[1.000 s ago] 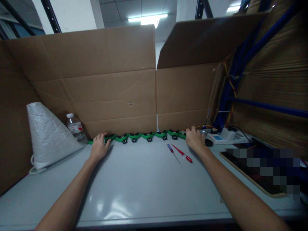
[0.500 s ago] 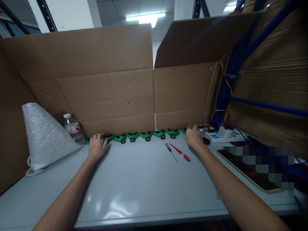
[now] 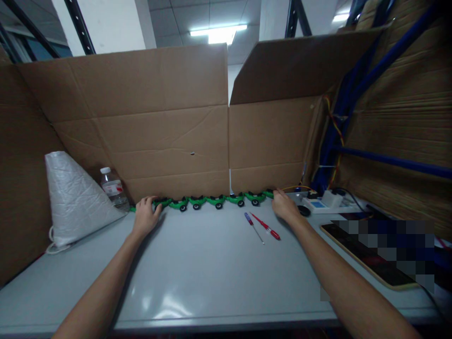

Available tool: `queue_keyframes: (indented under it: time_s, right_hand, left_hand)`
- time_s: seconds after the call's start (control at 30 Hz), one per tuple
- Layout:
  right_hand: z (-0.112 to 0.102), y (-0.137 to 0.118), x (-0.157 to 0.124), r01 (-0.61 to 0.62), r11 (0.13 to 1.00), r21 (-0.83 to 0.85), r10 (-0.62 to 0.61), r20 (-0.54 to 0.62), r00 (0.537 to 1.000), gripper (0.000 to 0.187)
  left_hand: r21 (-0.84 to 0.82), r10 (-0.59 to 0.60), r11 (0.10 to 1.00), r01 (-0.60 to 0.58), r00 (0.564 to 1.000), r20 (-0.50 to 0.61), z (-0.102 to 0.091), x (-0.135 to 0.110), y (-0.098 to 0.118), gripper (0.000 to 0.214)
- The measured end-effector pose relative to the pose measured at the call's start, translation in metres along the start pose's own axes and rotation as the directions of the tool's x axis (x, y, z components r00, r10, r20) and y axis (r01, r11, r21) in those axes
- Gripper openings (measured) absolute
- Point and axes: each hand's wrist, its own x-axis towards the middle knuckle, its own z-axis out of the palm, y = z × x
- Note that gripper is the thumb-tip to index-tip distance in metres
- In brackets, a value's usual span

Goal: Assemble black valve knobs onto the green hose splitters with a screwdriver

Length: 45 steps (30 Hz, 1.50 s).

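Observation:
Several small green toy cars point(image 3: 215, 202) with black wheels stand in a row along the foot of the cardboard. At the row's left end my left hand point(image 3: 147, 214) is curled over one green toy car point(image 3: 161, 203), thumb towards the row; part of that car is hidden. My right hand point(image 3: 282, 205) closes on the green toy car point(image 3: 268, 193) at the right end, its fingers partly hiding it. In front of the row lie a thin screwdriver point(image 3: 253, 227) with a blue and red handle and a red screwdriver point(image 3: 267, 227).
A tall cardboard wall point(image 3: 158, 136) rises behind the white table point(image 3: 197, 273). To the left are a silvery padded bag point(image 3: 77, 202) and a water bottle point(image 3: 113, 188). On the right are a power strip point(image 3: 328, 202), a black-screened tablet-like device point(image 3: 353, 245) and a blue rack post point(image 3: 326, 155).
The camera view has tilted up slightly and shifted left. Slightly more of the right-end toy car shows beside my right hand. Both hands stay at the ends of the row.

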Motion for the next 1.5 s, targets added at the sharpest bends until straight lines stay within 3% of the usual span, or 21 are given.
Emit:
queue_keyframes:
  time_s: [0.2,0.3,0.5,0.73,0.83,0.97,1.27,1.5]
  right_hand:
    - [-0.01,-0.006,-0.004,0.012,1.0,0.007,-0.011,-0.068,0.998,0.04]
    - [-0.015,-0.015,-0.004,0.116,0.993,0.018,-0.114,-0.073,0.991,0.04]
    - [-0.007,-0.028,-0.008,0.37,0.926,0.074,-0.372,0.023,0.928,0.036]
    - [0.004,-0.032,-0.011,0.429,0.901,0.061,-0.428,-0.033,0.903,0.045]
    - [-0.002,-0.046,-0.018,0.515,0.851,0.107,-0.505,-0.104,0.857,0.042]
    - [-0.007,-0.067,-0.031,0.633,0.752,0.183,-0.633,-0.066,0.771,0.036]
    - [0.009,-0.079,-0.041,0.649,0.718,0.254,-0.658,-0.057,0.751,0.037]
    - [0.014,-0.091,-0.051,0.676,0.687,0.267,-0.695,-0.034,0.718,0.042]
  left_hand:
    - [0.0,0.037,0.999,-0.037,0.999,-0.009,0.005,0.004,-0.008,0.037]
    - [-0.002,0.042,0.999,-0.042,0.999,-0.007,0.004,0.004,-0.007,0.038]
    - [-0.069,0.105,0.993,-0.099,0.991,0.083,-0.005,-0.004,0.015,0.035]
    - [-0.162,0.24,0.962,-0.219,0.963,0.126,-0.013,-0.007,0.04,0.036]
    - [-0.198,0.307,0.941,-0.274,0.938,0.16,-0.015,-0.007,0.048,0.036]
    - [-0.23,0.357,0.924,-0.305,0.905,0.234,-0.014,-0.01,0.057,0.04]
    - [-0.222,0.366,0.925,-0.309,0.883,0.295,-0.014,-0.018,0.064,0.057]
    - [-0.232,0.368,0.924,-0.305,0.872,0.323,-0.014,-0.018,0.067,0.058]
